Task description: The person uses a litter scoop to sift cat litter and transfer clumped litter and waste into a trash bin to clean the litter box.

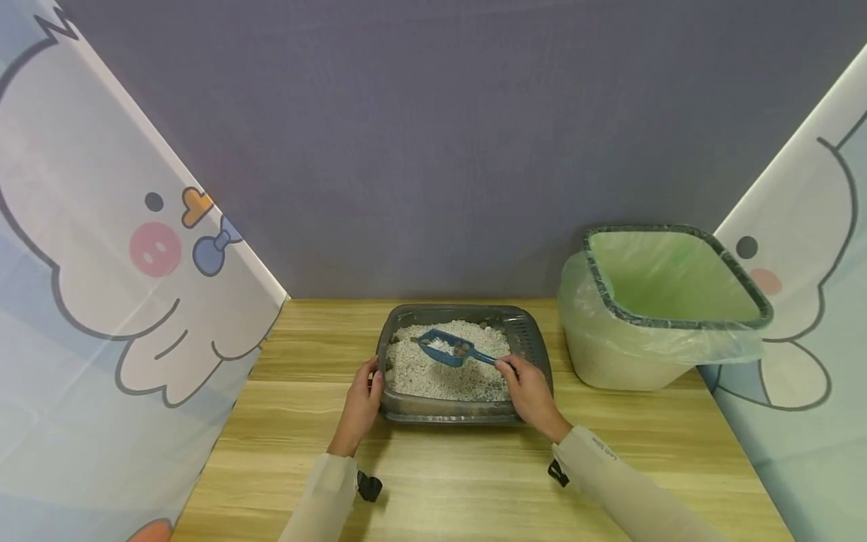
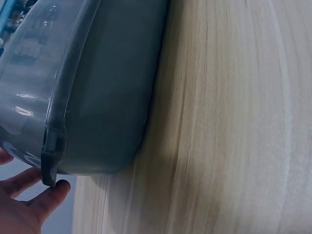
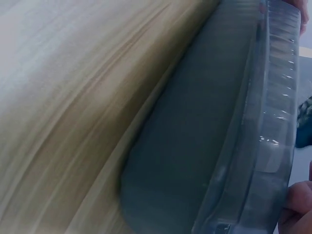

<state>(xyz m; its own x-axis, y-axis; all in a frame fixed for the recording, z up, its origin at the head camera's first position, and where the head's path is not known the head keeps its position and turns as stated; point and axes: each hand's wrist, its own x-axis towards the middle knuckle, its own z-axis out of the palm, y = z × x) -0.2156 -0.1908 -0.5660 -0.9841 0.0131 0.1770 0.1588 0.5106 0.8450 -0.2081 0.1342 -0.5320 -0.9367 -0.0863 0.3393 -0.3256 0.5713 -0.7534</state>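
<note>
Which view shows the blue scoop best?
The head view: the blue scoop shows nearly whole, gripped at one end by the right hand. The right wrist view catches only a piece at its right edge; the left wrist view, perhaps a blue sliver, top left.

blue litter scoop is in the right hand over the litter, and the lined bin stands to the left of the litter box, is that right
Not quite: the head view shows the lined bin to the right of the litter box. The blue litter scoop is in the right hand over the litter.
</note>
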